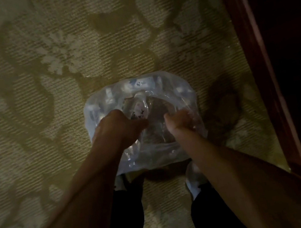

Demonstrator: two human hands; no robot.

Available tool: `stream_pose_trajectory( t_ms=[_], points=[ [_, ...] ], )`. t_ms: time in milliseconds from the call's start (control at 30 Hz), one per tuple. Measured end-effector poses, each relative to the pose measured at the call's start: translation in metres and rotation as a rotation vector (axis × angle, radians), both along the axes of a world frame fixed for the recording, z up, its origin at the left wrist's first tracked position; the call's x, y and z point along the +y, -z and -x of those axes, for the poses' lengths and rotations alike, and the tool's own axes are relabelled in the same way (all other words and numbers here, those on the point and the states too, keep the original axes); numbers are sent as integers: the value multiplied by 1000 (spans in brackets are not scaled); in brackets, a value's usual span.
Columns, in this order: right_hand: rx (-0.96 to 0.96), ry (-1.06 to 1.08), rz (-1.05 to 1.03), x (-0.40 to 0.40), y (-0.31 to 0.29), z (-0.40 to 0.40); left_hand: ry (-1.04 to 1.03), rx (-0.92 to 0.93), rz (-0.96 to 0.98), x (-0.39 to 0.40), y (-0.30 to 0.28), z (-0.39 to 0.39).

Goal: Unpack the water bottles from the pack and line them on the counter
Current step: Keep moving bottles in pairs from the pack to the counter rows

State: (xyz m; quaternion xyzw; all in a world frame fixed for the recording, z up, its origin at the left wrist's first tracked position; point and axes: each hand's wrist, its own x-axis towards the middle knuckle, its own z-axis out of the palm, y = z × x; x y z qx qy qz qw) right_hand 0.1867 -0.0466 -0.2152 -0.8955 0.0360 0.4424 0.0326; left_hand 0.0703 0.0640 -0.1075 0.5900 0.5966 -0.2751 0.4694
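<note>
A carpeted indoor room, dimly lit, is shown, possibly in a home or hotel: the floor is covered by patterned carpet (58,69), and dark polished wooden furniture (255,56) is seen at the right.

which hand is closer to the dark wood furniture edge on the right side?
Right. The right hand grips the pack's plastic wrap on the side toward the wood edge; the left hand grips the far side.

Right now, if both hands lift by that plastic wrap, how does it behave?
The plastic wrap is thin and crinkled, so it will probably stretch and sag rather than hold shape. It already has a torn opening where the left hand and right hand grip it, so it may rip further. The pack of water bottles looks mostly full, likely heavy.
</note>
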Motion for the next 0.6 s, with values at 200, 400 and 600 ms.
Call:
stream_pose_trajectory(
  t_ms=[200,400,600],
  points=[
    [135,131,46,-18,29,-16,93,-10,-51,9,3,2],
    [272,121,-95,-12,38,14,136,-5,-35,5,6,16],
    [282,244,-247,-25,20,30,98,-10,-77,-3,-4,16]
  ],
)
